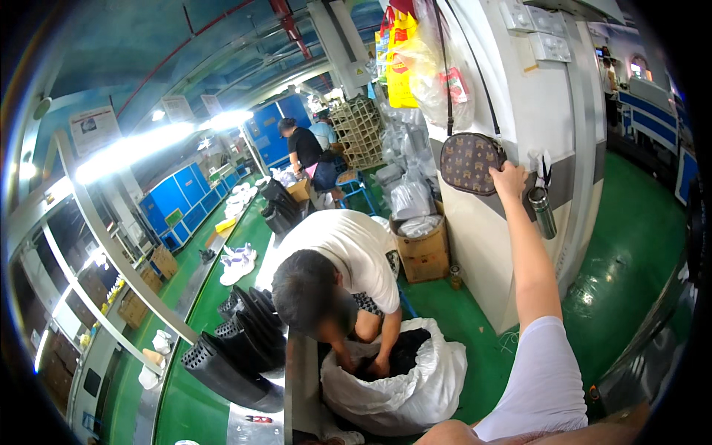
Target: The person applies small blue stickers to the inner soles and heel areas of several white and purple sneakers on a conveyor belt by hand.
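Note:
My right hand (509,180) reaches out with the arm nearly straight, in a pale short sleeve. Its fingers are closed at the right edge of a small brown patterned shoulder bag (467,165), perhaps around its zip; that detail is too small to tell. The bag hangs by a long dark strap (449,81) against a white and grey pillar (482,252). Just right of my hand hangs a dark metal flask (543,213). Yellow and clear plastic bags (404,63) hang above and to the left. My left hand does not show.
A person (337,259) in a white top bends over a large white sack (426,386) of dark material. Black boot-like pieces (230,371) and white shoes (237,265) lie along the line at left. A cardboard box (424,254) stands by the pillar. Another person (305,152) works farther back.

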`<act>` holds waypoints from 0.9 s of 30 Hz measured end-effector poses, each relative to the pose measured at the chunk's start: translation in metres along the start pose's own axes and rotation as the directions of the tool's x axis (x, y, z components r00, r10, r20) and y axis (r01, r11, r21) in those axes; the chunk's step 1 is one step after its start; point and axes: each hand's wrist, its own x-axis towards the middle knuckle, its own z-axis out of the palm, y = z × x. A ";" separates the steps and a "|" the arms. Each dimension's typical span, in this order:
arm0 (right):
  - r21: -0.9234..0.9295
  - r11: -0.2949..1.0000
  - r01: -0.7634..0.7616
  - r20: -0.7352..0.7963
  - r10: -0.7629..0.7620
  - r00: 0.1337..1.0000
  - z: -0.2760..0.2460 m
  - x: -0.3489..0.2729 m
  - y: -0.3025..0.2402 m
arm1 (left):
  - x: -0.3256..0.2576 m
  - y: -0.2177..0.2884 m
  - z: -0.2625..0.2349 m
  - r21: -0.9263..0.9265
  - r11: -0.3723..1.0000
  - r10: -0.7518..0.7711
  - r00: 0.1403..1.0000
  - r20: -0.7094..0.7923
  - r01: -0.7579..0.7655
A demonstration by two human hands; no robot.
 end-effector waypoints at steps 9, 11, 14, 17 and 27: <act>-0.063 0.766 0.640 -0.219 -0.636 0.740 -0.027 -0.034 -0.018 | 0.043 0.073 0.017 -0.214 0.971 0.083 0.988 -0.134 -0.111; -0.138 0.703 0.698 -0.209 -0.709 0.673 -0.031 -0.046 -0.028 | 0.049 0.103 -0.003 -0.248 0.966 0.062 0.998 -0.030 -0.067; -0.280 0.639 0.716 -0.232 -0.769 0.596 -0.022 -0.046 -0.028 | 0.053 0.107 0.005 -0.058 0.980 0.189 0.981 -0.029 -0.191; -0.350 0.611 0.710 -0.210 -0.790 0.576 -0.016 -0.043 -0.024 | 0.049 0.128 -0.010 -0.100 0.974 0.199 0.978 -0.056 -0.203; -0.154 0.728 0.668 0.025 -0.673 0.740 -0.044 -0.031 -0.023 | 0.046 0.136 -0.025 -0.201 0.973 0.115 0.993 0.011 -0.110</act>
